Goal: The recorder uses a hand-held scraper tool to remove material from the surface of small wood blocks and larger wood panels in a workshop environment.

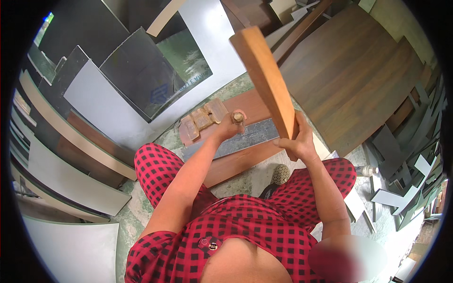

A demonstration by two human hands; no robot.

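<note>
My right hand (pixel 300 142) grips the lower end of a long orange-brown wooden board (pixel 269 80), thumb on the near side. The board tilts up and away, leaning left at its top. My left hand (pixel 230 126) is closed around an upright thing with a round brownish end (pixel 238 116); its lower part is hidden and I cannot tell its kind. Beneath that hand lies a dark grey scuffed strip (pixel 252 138) on a low reddish-brown wooden surface (pixel 243 165). Left of the hand sits a yellowish, partly see-through divided container (pixel 204 120).
Sheets and panels, dark and white (pixel 111 99), lean along the left and back. A large brown wood-grain panel (pixel 349 75) stands at the right. Offcuts (pixel 406 165) are piled beyond my right knee, near a small bottle-like thing (pixel 366 171). My checkered legs flank the work surface.
</note>
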